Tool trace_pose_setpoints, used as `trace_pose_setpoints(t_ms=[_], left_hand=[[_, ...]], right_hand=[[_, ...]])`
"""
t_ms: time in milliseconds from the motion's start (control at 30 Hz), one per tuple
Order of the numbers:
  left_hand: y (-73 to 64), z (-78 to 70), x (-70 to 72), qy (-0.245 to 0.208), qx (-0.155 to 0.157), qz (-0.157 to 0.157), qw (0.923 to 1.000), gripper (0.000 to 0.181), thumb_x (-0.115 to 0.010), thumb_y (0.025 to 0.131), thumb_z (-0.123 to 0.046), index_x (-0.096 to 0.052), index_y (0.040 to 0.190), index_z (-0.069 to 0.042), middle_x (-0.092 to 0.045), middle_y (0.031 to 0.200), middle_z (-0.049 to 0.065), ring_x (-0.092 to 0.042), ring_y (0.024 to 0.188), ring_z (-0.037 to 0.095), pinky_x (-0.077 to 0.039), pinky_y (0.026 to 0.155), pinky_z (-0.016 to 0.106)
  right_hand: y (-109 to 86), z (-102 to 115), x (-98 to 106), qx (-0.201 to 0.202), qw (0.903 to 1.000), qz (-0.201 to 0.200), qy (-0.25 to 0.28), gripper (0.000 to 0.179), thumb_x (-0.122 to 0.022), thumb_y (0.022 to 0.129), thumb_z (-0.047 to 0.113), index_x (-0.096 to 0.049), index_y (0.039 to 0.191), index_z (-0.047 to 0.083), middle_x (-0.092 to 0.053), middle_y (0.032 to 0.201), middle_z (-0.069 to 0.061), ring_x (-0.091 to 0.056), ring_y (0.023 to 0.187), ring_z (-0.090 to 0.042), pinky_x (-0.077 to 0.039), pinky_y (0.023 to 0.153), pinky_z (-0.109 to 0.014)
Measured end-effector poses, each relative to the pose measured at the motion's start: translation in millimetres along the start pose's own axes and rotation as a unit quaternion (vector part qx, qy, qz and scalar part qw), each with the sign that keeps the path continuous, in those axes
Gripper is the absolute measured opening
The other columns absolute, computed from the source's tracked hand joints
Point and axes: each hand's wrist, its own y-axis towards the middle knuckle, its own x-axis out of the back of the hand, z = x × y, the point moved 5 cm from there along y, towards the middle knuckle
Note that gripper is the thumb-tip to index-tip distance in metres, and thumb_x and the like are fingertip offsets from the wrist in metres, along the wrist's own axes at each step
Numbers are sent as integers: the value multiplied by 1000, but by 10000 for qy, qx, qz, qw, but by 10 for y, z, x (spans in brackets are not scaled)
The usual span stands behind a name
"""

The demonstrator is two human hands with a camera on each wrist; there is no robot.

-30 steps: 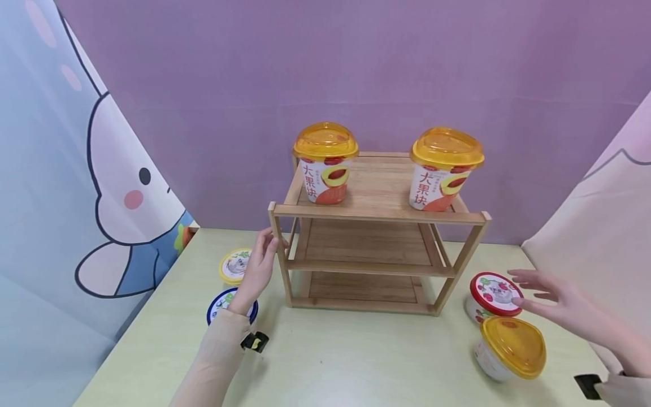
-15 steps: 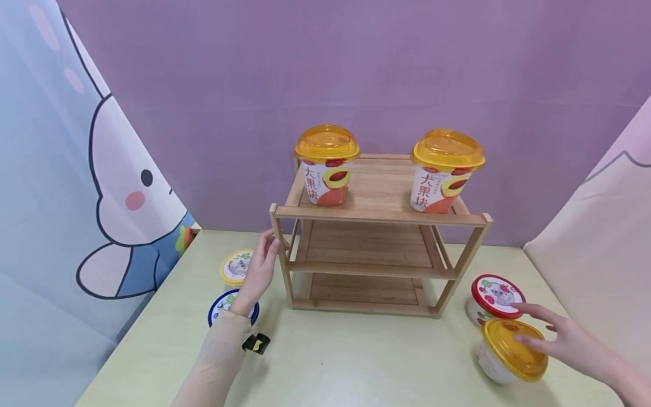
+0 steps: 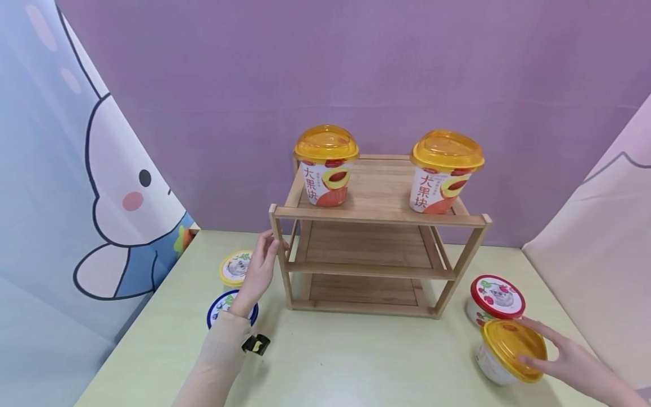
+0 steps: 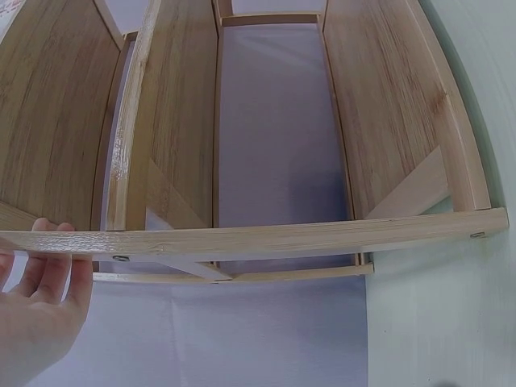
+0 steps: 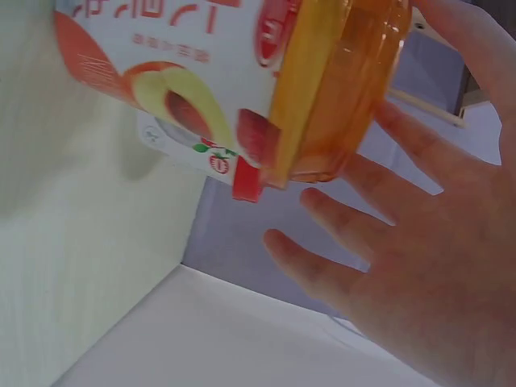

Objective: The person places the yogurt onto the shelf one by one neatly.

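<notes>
My left hand (image 3: 260,268) grips the left front post of a three-tier wooden shelf (image 3: 376,213). In the left wrist view, its fingers (image 4: 53,278) go behind the post and the tips peek past its far side. My right hand (image 3: 574,362) is spread over the orange domed lid of a yogurt cup (image 3: 511,351) at the table's right. From the right wrist, that cup's lid (image 5: 347,89) lies between the thumb and the extended fingers, which are close to it and not curled round it. The cup has a white body with a peach picture.
Two matching yogurt cups stand on the top tier, a left one (image 3: 328,165) and a right one (image 3: 445,172). A red-lidded tub (image 3: 497,297) sits behind the right-hand cup. Blue-lidded (image 3: 224,308) and yellow-lidded tubs (image 3: 235,267) are partly behind the left arm.
My right hand has moved down and toward me, from beside the red-lidded tub to the orange lid of the cup. The left hand has stayed on the shelf post.
</notes>
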Motion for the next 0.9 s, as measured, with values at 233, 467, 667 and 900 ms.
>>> trace_pose_setpoints(t_ms=[233,467,667,900], left_hand=[[-42,-184,-27,82,91,-1,9999,30,-29,97,-8,-33,123,5,-48,103,27,-46,102,35,-32,94,43],[-36,-149,-22,86,107,-71,9999,29,-29,97,-8,-34,123,4,-50,101,21,-48,101,32,-33,94,41],[14,33,3,119,-96,-106,9998,30,-30,98,-15,-35,123,1,-51,99,19,-49,100,30,-34,93,41],[21,83,1,124,-207,-167,9996,35,-31,97,-19,-35,123,4,-52,98,14,-50,99,27,-36,91,34]], right_hand=[[-31,-19,-78,65,9996,-242,152,59,-70,75,23,-44,126,10,-42,131,-10,-40,101,-55,-38,64,-64],[-20,52,-122,65,9989,-407,209,51,-71,74,20,-51,118,3,-38,121,-32,-38,101,-53,-35,67,-67],[-31,86,-154,-108,9975,-653,255,51,-72,73,21,-51,114,-3,-39,118,-30,-39,99,-50,-34,68,-67],[-50,145,-220,-870,9945,-565,162,64,-67,77,35,-45,121,-5,-33,113,-35,-43,90,-51,-38,67,-64]])
